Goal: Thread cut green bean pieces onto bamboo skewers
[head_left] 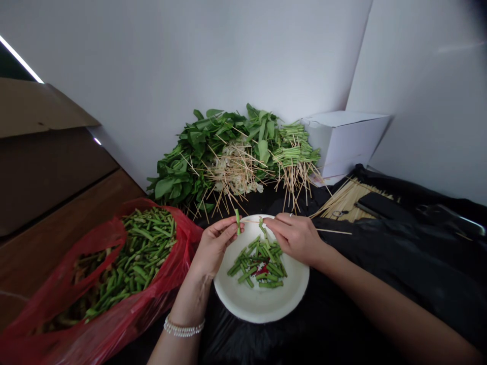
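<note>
Both hands pinch above a white plate [259,307]: the left hand [213,247] a cut green stem [238,221], the right hand [293,237] a wooden skewer [333,231].

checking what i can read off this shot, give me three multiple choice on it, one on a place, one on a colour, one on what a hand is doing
1. Where is the pearl bracelet?
A. Right wrist
B. Left wrist
C. Hanging off the bag's edge

2. What colour is the plastic bag holding the cut green stems?
A. Red
B. White
C. Black

3. What is the left hand doing?
A. Lying flat on the black sheet
B. Reaching into the bag
C. Pinching a short green stem piece

1 B: the beads circle that wrist.
2 A: red plastic surrounds the stems.
3 C: the piece stands upright in that hand's grip.
</note>
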A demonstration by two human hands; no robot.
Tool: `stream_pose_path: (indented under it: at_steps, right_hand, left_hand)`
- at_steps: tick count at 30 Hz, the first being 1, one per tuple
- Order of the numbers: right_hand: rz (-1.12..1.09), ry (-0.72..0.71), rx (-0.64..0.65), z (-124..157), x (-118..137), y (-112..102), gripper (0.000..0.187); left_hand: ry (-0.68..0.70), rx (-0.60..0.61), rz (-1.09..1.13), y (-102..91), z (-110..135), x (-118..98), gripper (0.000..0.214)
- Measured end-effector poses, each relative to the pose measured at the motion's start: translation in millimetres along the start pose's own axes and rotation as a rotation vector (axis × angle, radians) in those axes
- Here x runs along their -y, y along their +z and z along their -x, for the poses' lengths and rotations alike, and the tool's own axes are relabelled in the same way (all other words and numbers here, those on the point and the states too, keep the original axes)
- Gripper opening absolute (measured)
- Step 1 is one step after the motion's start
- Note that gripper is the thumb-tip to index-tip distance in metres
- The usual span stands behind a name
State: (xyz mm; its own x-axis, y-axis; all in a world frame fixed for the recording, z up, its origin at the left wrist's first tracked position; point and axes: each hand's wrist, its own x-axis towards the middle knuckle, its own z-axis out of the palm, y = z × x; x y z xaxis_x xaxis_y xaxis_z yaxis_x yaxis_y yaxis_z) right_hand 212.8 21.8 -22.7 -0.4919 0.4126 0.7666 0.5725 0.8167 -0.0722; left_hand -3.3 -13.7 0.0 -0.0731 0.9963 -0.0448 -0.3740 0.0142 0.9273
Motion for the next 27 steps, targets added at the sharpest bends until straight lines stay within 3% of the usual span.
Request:
stream_pose_path:
  at_steps: [19,24,27]
  right_hand:
    - [-0.016,-0.012,0.007,2.3,-1.0,2.2,0.027]
    - [-0.032,-0.005,0.021,2.4,-0.9,2.0,0.028]
    - [-0.039,-0.003,0.004,2.0,-0.5,1.6,0.028]
  left_hand:
    - [-0.018,-0.067,-0.063,1.0,1.8,1.5,0.027]
    - [0.028,-0.053,-0.037,1.2,0.5,0.7,0.038]
    - [0.021,-0.070,0.018,0.5,-0.7,0.4,0.031]
